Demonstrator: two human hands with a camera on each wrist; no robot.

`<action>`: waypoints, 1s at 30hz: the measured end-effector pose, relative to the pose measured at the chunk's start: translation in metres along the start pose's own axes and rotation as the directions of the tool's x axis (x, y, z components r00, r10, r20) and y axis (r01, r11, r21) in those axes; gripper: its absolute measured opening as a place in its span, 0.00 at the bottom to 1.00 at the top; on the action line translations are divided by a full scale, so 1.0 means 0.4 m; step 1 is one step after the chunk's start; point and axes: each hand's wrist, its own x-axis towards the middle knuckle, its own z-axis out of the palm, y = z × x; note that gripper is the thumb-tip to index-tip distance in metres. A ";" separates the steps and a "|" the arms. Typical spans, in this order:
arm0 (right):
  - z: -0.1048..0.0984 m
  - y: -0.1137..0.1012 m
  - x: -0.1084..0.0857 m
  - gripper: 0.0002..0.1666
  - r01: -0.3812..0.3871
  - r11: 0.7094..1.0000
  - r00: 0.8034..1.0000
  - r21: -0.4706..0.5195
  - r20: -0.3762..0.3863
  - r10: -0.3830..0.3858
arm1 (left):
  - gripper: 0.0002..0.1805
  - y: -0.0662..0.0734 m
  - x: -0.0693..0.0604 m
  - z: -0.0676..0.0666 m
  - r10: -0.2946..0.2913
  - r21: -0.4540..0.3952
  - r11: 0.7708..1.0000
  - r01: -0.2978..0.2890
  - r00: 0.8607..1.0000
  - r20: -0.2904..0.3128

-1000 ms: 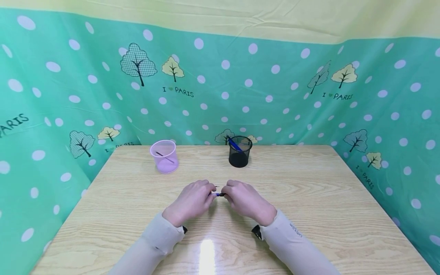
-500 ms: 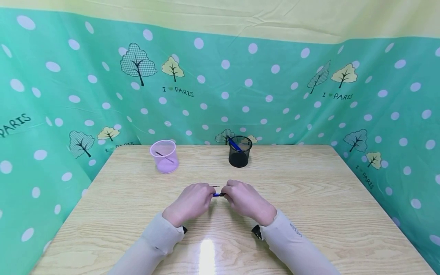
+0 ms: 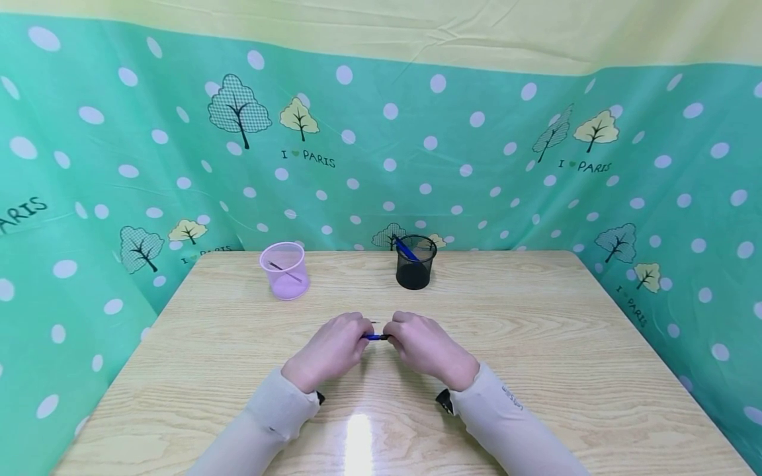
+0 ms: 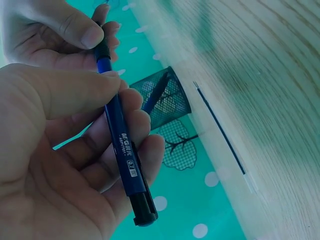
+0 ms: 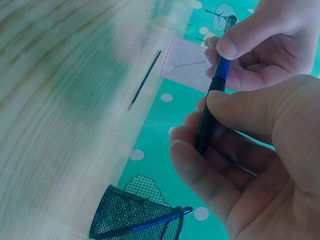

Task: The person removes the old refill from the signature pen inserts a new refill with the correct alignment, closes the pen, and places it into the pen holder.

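A blue ballpoint pen point(image 4: 120, 145) with a black grip section lies level between both hands over the table. My left hand point(image 3: 333, 347) holds its blue barrel, thumb on one side and fingers curled behind, as the left wrist view shows. The black front end is pinched between thumb and fingers of my right hand point(image 3: 430, 347). Fingers hide part of the pen in every view. Just beyond the hands, a thin dark pen refill point(image 4: 220, 130) with a metal tip rests on the wooden table point(image 3: 536, 370), apart from the pen.
At the back left of the table stands a pink mesh cup point(image 3: 287, 288) with a thin dark stick-like item inside. A black mesh cup point(image 3: 413, 276) holding a blue pen point(image 3: 406, 249) is at the back centre. A green dotted curtain point(image 3: 476, 172) borders the table.
My left thumb and fingers shift slightly back and forth at the blue barrel, first toward the right hand, then back. The right hand, refill and cups stay in place.
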 end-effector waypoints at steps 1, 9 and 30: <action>0.000 0.000 0.000 0.05 0.001 1.000 1.000 0.001 0.000 -0.001 | 0.04 0.000 0.000 0.000 0.001 0.000 1.000 -0.001 1.000 -0.003; 0.002 0.001 0.000 0.05 0.007 1.000 1.000 -0.003 0.000 -0.007 | 0.05 0.003 -0.001 -0.001 -0.010 0.006 1.000 0.010 1.000 -0.013; -0.002 0.000 -0.001 0.05 0.008 1.000 1.000 -0.001 -0.006 -0.008 | 0.09 0.005 -0.002 0.000 0.000 0.012 1.000 0.000 0.999 -0.046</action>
